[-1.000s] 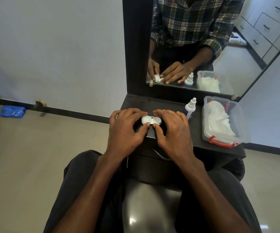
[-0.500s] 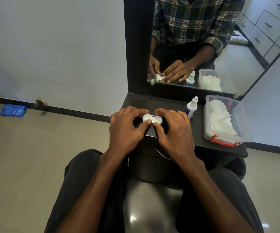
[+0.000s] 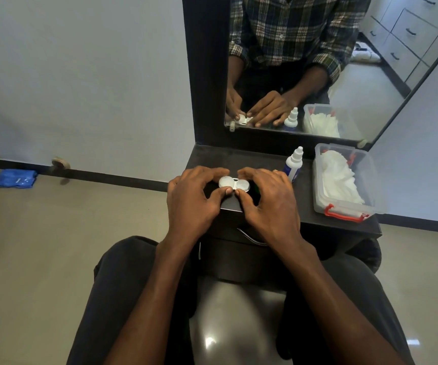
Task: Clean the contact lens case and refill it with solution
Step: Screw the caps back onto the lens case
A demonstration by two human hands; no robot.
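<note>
The contact lens case [image 3: 234, 184], white with both round caps on, lies on the dark bench [image 3: 307, 206] near its front edge. The left hand [image 3: 193, 200] curls round the case's left cap, thumb tip against its near side and fingers arched over the far side. The right hand [image 3: 268, 200] grips the right cap the same way, its thumb tip touching the near rim. A white solution bottle [image 3: 293, 164] stands upright just right of the case, behind the right hand's knuckles. Farther right of the case sits a clear plastic box [image 3: 344, 206] with red latches, holding white tissues [image 3: 340, 177].
</note>
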